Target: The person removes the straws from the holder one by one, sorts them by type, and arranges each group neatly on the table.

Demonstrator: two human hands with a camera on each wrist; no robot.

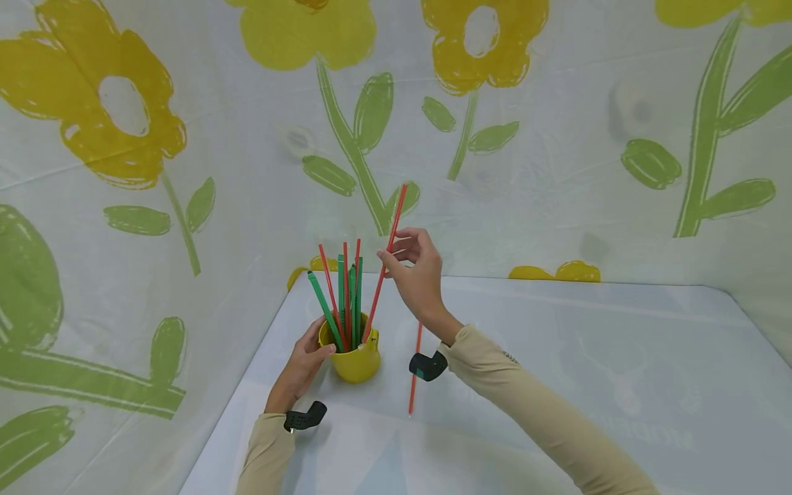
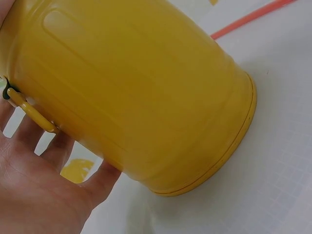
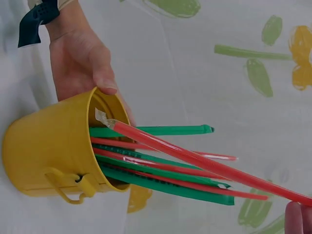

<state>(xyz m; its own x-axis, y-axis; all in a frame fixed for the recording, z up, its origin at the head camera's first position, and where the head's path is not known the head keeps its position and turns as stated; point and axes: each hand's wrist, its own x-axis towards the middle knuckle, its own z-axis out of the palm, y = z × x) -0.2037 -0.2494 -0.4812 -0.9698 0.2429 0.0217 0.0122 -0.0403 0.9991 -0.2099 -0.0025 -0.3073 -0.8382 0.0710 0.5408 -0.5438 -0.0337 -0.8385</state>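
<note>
My left hand (image 1: 304, 364) holds a small yellow metal bucket (image 1: 355, 368) at its left side, the thumb at the rim (image 3: 105, 90). Its fingers (image 2: 102, 185) reach round the wall by a wire handle (image 2: 34, 114). Between thumb and fingers, my right hand (image 1: 421, 265) pinches a red straw (image 1: 399, 206) in clear wrapping. That straw slants down, its lower end at the bucket's mouth. Several more red straws (image 3: 219, 157) and green-wrapped sticks (image 3: 175, 130), perhaps straws too, stand inside the bucket.
Another red straw (image 1: 412, 399) lies on the white table (image 1: 557, 371), partly behind my right wrist. A flower-printed cloth (image 1: 260, 172) hangs behind the table and along its left side. Black wrist cameras (image 1: 427, 366) sit on both wrists.
</note>
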